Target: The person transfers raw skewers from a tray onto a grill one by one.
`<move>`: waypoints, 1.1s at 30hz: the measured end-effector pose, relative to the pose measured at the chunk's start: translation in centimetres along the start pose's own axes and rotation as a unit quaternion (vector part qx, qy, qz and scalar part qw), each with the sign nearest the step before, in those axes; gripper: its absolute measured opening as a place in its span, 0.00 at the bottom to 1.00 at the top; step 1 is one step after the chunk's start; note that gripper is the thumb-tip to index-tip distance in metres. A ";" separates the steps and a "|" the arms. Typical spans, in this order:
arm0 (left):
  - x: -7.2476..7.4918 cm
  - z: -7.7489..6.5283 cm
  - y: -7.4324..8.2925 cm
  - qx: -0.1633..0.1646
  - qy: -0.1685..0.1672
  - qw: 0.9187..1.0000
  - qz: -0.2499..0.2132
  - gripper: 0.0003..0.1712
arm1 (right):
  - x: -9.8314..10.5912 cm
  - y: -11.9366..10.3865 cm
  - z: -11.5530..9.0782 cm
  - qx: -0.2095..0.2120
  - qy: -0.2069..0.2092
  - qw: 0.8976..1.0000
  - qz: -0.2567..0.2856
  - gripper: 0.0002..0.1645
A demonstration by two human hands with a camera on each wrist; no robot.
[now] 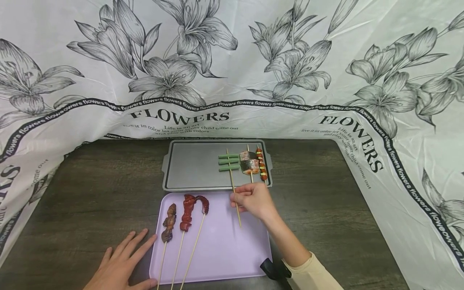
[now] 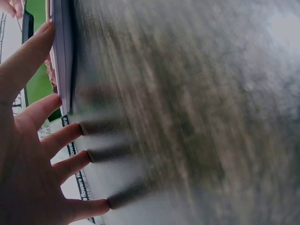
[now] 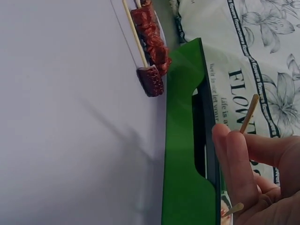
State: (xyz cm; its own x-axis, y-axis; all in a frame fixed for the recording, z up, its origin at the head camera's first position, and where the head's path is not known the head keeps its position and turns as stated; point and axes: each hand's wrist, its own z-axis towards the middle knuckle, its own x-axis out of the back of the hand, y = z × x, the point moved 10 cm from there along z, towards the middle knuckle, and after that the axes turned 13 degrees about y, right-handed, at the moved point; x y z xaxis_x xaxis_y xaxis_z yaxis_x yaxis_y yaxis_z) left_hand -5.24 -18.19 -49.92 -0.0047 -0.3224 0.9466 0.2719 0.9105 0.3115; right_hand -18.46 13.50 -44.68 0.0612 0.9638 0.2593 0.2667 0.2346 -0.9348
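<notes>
My right hand point(image 1: 255, 200) pinches the stick of a skewer with several green vegetable pieces point(image 1: 229, 162), which lie over the right part of the grey tray point(image 1: 195, 165). Just right of them is a skewer of fish chunks with silvery skin point(image 1: 250, 163), its stick running behind my hand. In the right wrist view, one stick end point(image 3: 251, 112) rises from the fingertips and another piece of stick point(image 3: 233, 209) shows lower. My left hand point(image 1: 121, 264) is spread on the dark table, fingertips at the left edge of the lilac tray point(image 1: 232, 249).
On the lilac tray lie a brown meat skewer point(image 1: 168, 222), a red meat skewer point(image 1: 187, 212) and a dark red tentacle skewer point(image 1: 204, 204). A thin red-and-yellow skewer point(image 1: 261, 164) lies at the grey tray's right edge. Flower-printed cloth point(image 1: 253, 80) hangs behind the table.
</notes>
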 end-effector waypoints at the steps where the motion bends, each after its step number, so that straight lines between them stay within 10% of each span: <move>1: 0.1 0.0 0.1 -0.001 0.002 1.000 0.000 0.56 | 0.0 0.0 0.0 0.001 0.002 1.000 -0.001 0.11; 26: 0.2 -0.2 -0.1 0.006 -0.006 1.000 0.009 0.56 | 3.0 -2.5 -2.7 0.069 0.058 0.991 -0.100 0.11; 33: 0.4 -0.2 0.1 -0.009 0.011 1.000 0.004 0.56 | 0.6 -2.8 -7.8 0.052 -0.082 0.995 -0.010 0.14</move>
State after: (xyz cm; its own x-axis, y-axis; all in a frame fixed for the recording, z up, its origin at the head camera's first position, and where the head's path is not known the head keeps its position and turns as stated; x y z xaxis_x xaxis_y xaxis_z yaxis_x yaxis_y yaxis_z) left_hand -5.04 -18.27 -49.54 0.0193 -0.3219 0.9466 0.2882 0.9083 0.3031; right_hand -11.67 12.44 -40.06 -0.1037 0.9647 0.2419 0.1653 0.2566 -0.9523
